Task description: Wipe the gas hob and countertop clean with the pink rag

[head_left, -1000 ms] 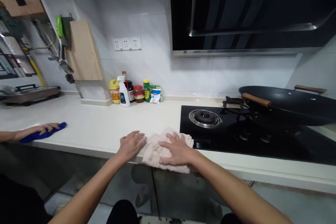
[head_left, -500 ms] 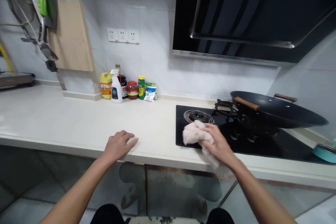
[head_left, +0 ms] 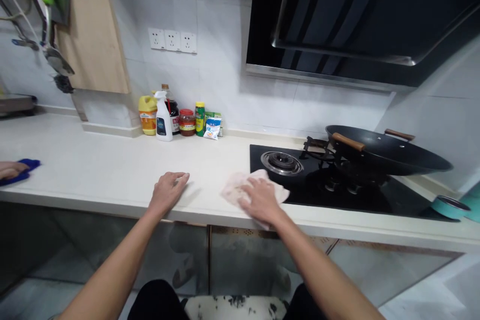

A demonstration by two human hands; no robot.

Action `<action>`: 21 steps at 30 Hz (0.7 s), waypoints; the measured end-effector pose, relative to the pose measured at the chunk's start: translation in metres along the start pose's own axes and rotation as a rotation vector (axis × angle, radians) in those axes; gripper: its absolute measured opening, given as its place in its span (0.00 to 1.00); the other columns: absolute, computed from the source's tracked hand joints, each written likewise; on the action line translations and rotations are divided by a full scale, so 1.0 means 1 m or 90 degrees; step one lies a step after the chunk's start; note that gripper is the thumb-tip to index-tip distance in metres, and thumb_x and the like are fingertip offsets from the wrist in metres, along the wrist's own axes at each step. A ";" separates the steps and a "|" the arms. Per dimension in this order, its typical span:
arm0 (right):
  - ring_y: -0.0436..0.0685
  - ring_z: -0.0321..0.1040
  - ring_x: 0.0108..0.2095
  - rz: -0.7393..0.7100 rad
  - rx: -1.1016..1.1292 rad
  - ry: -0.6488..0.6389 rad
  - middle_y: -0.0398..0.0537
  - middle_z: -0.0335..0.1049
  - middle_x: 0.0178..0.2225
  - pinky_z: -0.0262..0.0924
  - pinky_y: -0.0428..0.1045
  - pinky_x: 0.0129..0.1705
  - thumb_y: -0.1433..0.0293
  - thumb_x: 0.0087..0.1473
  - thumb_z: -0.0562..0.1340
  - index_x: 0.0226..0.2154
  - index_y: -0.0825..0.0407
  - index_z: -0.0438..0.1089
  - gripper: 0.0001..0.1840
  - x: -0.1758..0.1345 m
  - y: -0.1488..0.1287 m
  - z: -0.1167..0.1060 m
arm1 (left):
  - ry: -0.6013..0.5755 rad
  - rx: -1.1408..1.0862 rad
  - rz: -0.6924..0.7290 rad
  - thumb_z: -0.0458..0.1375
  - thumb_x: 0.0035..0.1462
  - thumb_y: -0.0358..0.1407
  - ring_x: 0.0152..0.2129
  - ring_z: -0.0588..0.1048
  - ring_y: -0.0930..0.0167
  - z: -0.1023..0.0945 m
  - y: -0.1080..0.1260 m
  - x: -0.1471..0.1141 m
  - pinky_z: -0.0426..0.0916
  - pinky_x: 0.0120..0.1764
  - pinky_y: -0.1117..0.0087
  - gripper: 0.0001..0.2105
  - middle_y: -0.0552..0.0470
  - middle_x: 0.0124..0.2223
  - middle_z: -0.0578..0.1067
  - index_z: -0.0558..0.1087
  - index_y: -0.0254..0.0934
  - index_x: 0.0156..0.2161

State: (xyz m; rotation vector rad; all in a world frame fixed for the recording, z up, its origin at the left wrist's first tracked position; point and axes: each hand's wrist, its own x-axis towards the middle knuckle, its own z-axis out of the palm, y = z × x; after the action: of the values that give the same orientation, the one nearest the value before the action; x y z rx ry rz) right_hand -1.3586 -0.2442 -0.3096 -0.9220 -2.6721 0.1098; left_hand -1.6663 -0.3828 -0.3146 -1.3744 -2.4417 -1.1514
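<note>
My right hand point(head_left: 259, 199) lies over a pale pink cloth point(head_left: 240, 183), pressing it down with bent fingers. The cloth is spread across the left edge of the black gas stove point(head_left: 318, 195) and the white countertop point(head_left: 210, 160) beside it; its left side is blurred. My left hand point(head_left: 167, 192) is over the front part of the countertop with nothing in it, fingers loosely curved and thumb apart. Whether its fingers touch the surface, I cannot tell.
A dark wok point(head_left: 390, 152) sits on the stove's right burner. A teal round object point(head_left: 450, 207) stands at the right. Along the wall are a spray bottle point(head_left: 163, 117), a yellow jug point(head_left: 147, 115) and jars. Another person's hand point(head_left: 10, 169) holds a blue cloth point(head_left: 28, 167) at far left.
My right hand has moved left from the stove, and the bunched cloth is now spread flat under it. Another person's hand with a blue cloth has come into view at the left.
</note>
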 end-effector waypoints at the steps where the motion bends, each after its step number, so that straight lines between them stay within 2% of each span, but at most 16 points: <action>1: 0.76 0.51 0.68 -0.052 0.014 -0.004 0.51 0.59 0.70 0.44 0.75 0.65 0.47 0.66 0.55 0.63 0.39 0.68 0.29 0.004 -0.025 0.006 | 0.004 -0.003 -0.013 0.47 0.60 0.57 0.54 0.75 0.57 -0.001 -0.001 0.001 0.66 0.59 0.59 0.29 0.44 0.53 0.81 0.81 0.40 0.48; 3: 0.74 0.56 0.63 -0.144 0.030 -0.002 0.51 0.62 0.67 0.48 0.74 0.62 0.48 0.67 0.54 0.62 0.41 0.68 0.27 0.009 -0.069 0.017 | 0.004 0.002 -0.024 0.45 0.60 0.58 0.52 0.77 0.57 -0.003 -0.002 0.003 0.68 0.57 0.60 0.30 0.44 0.51 0.82 0.81 0.39 0.47; 5: 0.74 0.59 0.60 -0.211 0.015 0.023 0.54 0.63 0.66 0.52 0.73 0.60 0.48 0.66 0.56 0.60 0.43 0.68 0.27 0.012 -0.099 0.026 | 0.000 0.010 -0.030 0.44 0.60 0.57 0.51 0.77 0.57 -0.005 -0.001 0.005 0.69 0.55 0.60 0.30 0.43 0.50 0.83 0.81 0.39 0.45; 7: 0.72 0.60 0.58 -0.253 -0.011 0.055 0.54 0.64 0.65 0.55 0.70 0.58 0.49 0.64 0.60 0.59 0.45 0.67 0.27 0.014 -0.112 0.031 | -0.012 0.024 -0.030 0.44 0.61 0.57 0.51 0.78 0.55 -0.005 -0.001 0.006 0.69 0.54 0.59 0.30 0.42 0.50 0.83 0.81 0.39 0.43; 9: 0.69 0.61 0.57 -0.276 -0.019 0.076 0.53 0.64 0.64 0.57 0.66 0.57 0.49 0.63 0.63 0.59 0.45 0.67 0.28 0.011 -0.108 0.032 | -0.028 0.043 -0.027 0.43 0.61 0.57 0.51 0.78 0.54 -0.005 -0.001 0.008 0.69 0.53 0.58 0.30 0.41 0.50 0.83 0.81 0.39 0.43; 11: 0.67 0.61 0.57 -0.285 -0.008 0.084 0.51 0.66 0.63 0.57 0.63 0.57 0.49 0.63 0.64 0.59 0.44 0.67 0.27 0.003 -0.090 0.029 | -0.036 0.061 -0.022 0.44 0.62 0.56 0.51 0.77 0.53 -0.004 -0.003 0.010 0.69 0.53 0.56 0.30 0.40 0.51 0.82 0.82 0.38 0.44; 14: 0.65 0.62 0.58 -0.263 0.025 0.109 0.50 0.68 0.62 0.55 0.62 0.58 0.49 0.63 0.65 0.58 0.44 0.68 0.27 -0.019 -0.046 0.023 | -0.035 0.081 -0.010 0.48 0.62 0.53 0.51 0.77 0.53 -0.002 -0.006 0.012 0.69 0.53 0.56 0.27 0.39 0.52 0.82 0.82 0.37 0.46; 18: 0.63 0.64 0.57 -0.210 0.088 0.194 0.52 0.73 0.57 0.54 0.59 0.58 0.51 0.64 0.65 0.55 0.47 0.73 0.23 -0.063 0.027 0.015 | -0.064 0.130 -0.007 0.50 0.63 0.51 0.49 0.77 0.57 0.000 -0.006 0.014 0.69 0.52 0.60 0.25 0.41 0.52 0.82 0.81 0.36 0.50; 21: 0.64 0.68 0.50 -0.112 0.043 0.300 0.53 0.77 0.48 0.56 0.58 0.52 0.54 0.65 0.63 0.47 0.49 0.76 0.17 -0.102 0.093 0.006 | -0.096 0.156 -0.015 0.48 0.65 0.52 0.50 0.75 0.58 -0.001 -0.001 0.015 0.68 0.54 0.61 0.28 0.40 0.55 0.80 0.80 0.34 0.53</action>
State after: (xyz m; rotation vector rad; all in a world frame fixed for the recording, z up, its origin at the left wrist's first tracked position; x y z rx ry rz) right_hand -1.2300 -0.2333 -0.3588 -0.5973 -2.2799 -0.0511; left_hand -1.6762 -0.3732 -0.3081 -1.4064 -2.6013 -0.7435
